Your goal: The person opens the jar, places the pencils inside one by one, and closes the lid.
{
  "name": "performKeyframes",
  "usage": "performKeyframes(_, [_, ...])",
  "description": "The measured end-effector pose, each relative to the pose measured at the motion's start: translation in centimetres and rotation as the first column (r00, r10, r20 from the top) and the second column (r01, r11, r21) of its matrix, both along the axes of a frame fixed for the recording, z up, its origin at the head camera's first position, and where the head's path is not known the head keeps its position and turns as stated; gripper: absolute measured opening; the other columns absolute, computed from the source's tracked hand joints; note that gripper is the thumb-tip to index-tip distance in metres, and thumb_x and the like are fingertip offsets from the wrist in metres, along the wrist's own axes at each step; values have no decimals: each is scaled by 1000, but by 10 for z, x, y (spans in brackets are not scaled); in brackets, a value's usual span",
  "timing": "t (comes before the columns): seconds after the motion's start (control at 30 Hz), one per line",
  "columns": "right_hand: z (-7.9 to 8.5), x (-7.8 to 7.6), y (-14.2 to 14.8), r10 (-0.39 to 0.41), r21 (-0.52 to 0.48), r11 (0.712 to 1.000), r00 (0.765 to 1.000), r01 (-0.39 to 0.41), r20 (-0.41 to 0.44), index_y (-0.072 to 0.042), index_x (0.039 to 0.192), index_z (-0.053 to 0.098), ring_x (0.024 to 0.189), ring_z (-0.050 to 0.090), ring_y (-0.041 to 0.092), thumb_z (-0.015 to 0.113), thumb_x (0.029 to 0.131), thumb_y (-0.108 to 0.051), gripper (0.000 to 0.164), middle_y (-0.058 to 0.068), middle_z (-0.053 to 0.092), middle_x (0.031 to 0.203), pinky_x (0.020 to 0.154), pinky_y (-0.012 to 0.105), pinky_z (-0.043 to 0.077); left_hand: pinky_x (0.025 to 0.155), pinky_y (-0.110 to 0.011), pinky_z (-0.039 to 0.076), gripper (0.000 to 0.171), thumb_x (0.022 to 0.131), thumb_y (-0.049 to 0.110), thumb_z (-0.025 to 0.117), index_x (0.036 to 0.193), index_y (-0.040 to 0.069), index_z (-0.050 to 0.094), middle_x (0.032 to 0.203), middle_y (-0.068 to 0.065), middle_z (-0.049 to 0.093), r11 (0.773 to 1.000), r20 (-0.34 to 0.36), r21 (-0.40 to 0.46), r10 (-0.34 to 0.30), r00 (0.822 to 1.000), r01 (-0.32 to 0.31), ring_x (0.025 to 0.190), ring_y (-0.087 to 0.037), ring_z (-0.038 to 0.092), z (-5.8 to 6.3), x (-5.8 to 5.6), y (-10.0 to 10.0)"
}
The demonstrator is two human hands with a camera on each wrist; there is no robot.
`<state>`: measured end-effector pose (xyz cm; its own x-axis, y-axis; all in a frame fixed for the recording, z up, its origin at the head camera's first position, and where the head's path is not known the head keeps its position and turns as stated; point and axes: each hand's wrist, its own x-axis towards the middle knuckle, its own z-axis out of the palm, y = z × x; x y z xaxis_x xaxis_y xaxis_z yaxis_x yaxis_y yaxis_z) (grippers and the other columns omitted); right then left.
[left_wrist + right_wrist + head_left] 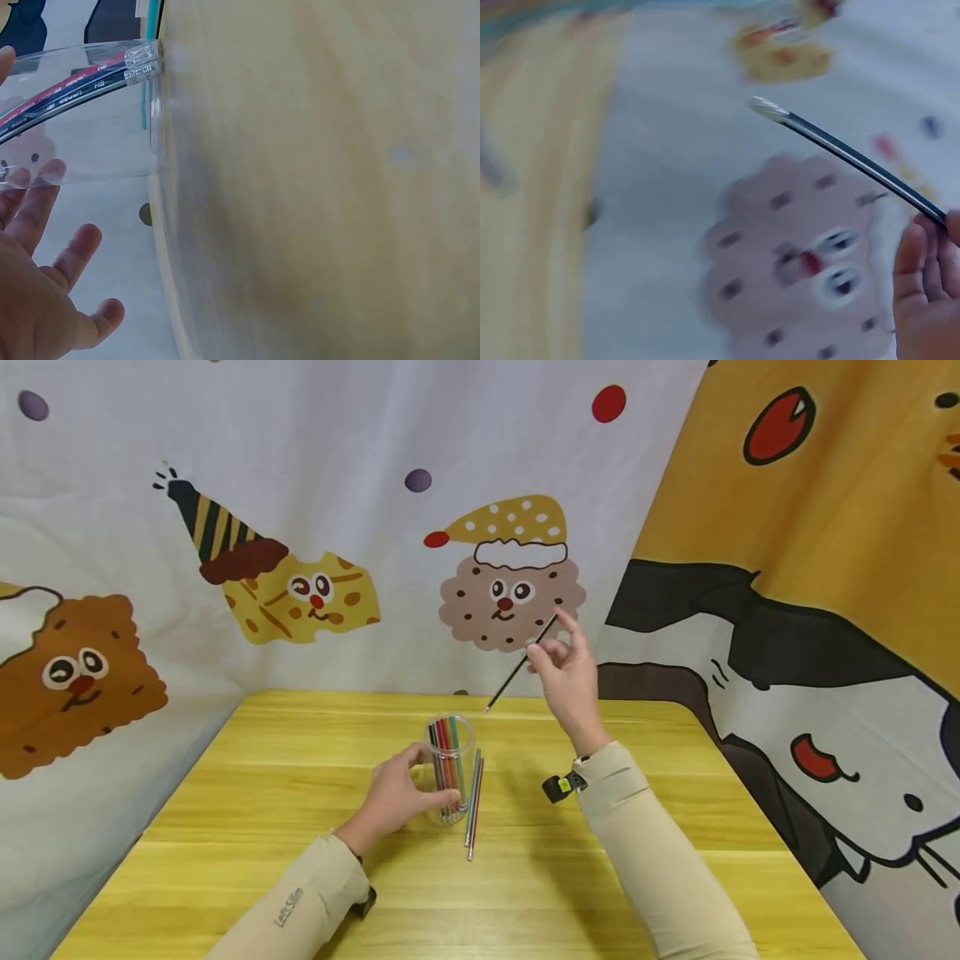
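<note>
In the head view my left hand [393, 795] grips a clear plastic cup [470, 739] standing on the table, thumb across its near side. Several coloured pencils [447, 768] lean inside, metal-ended tips down; the left wrist view shows red and dark pencils [67, 91] through the cup's wall [97, 161]. Up and to the right of the cup, my right hand [573, 685] pinches a black pencil [512, 675] in the air. It slants down to the left, its silvery end [769, 109] lowest. Loose pencils [476, 806] lie on the table just right of the cup.
The yellow wood-grain table [600, 860] ends at the back against a cartoon-printed curtain [360, 652]. An orange, black and white printed cloth [825, 635] hangs along the right side. A black strap device [558, 787] sits at my right wrist.
</note>
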<state>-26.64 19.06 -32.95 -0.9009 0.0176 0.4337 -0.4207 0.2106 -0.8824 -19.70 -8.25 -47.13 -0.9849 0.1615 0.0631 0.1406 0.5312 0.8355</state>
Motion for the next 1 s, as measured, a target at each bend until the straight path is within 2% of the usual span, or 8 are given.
performKeyframes(0.1, [17,9,-11,54,-163,984,993,-70,-104,-32,162,39,93,74,20,70,105,-16,67,0,79,107,87,25,62,111,-64,47,63,77,50,96,128,30,64,139,-1,66,1000,-2,3,1,1000,-1,138,-37,55,-1,0,0])
performKeyframes(0.17, [19,14,-19,112,-163,978,986,-131,-120,-32,161,39,92,74,24,70,105,-13,68,1,79,108,84,27,63,111,-64,47,62,78,49,96,127,30,64,139,-1,67,1000,-2,3,3,1000,-3,138,-36,55,-1,0,0])
performKeyframes(0.27, [12,21,-32,178,-38,982,974,-185,-141,-32,163,37,91,74,24,69,105,-10,70,8,79,111,82,27,63,111,-63,47,62,78,47,96,128,30,64,139,-2,67,1000,-8,0,-3,1000,3,138,-37,56,0,1,-1])
performKeyframes(0.4, [2,27,-44,210,190,966,961,-176,-180,-31,165,37,91,75,17,69,105,-8,72,11,80,110,80,26,62,110,-62,49,64,79,48,95,131,28,64,141,-4,66,1000,-26,-5,-26,999,26,137,-36,57,1,-1,0])
performKeyframes(0.63, [-14,31,-58,313,549,825,917,-133,-249,-10,150,58,85,75,16,74,102,-10,51,6,81,102,80,38,62,111,-63,47,66,79,52,94,132,28,63,142,-4,65,999,-24,-11,-35,999,35,139,-36,56,0,-5,0])
performKeyframes(0.8, [-20,33,-63,336,677,723,927,-140,-167,-12,132,74,98,75,17,75,102,-16,30,3,82,108,84,38,62,116,-68,37,67,80,53,93,134,27,62,143,-5,65,999,-33,-5,-44,998,44,139,-36,55,1,-6,-1])
performKeyframes(0.9, [-22,36,-65,324,708,688,941,-161,-101,-14,129,74,103,76,18,75,102,-17,27,4,80,114,83,38,62,116,-69,34,70,80,55,93,135,26,61,142,-5,65,999,-35,-9,-47,998,47,139,-35,56,1,-6,-2])
performKeyframes(1.0, [-22,37,-68,312,715,681,946,-158,-89,-14,124,72,102,78,18,76,101,-18,23,4,80,114,90,42,62,116,-68,35,70,79,55,93,134,26,61,142,-5,65,999,-29,-3,-46,998,46,139,-36,56,-1,-6,-2])
